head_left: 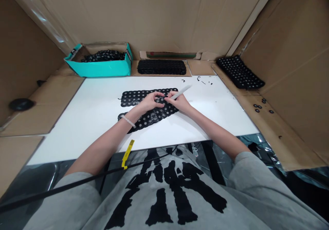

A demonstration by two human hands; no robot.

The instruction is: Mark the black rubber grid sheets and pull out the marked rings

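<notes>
Two black perforated sheets lie on the white board, the upper sheet (131,96) behind the lower sheet (146,120). My left hand (151,101) rests on them, thumb and fingers curved around a small spot near their right part; whether it pinches anything is too small to tell. My right hand (178,101) is closed around a white pen-like tool (183,89), whose lower end points down at the sheets beside my left fingertips. The tool's tip is hidden by the fingers.
Behind the board stand a teal box (102,68) of black pieces and a stack of black sheets (161,67). Another dotted sheet (240,72) leans at the right, near small black rings (257,110). Black scraps (202,80) lie on the board; a black round object (21,104) sits left.
</notes>
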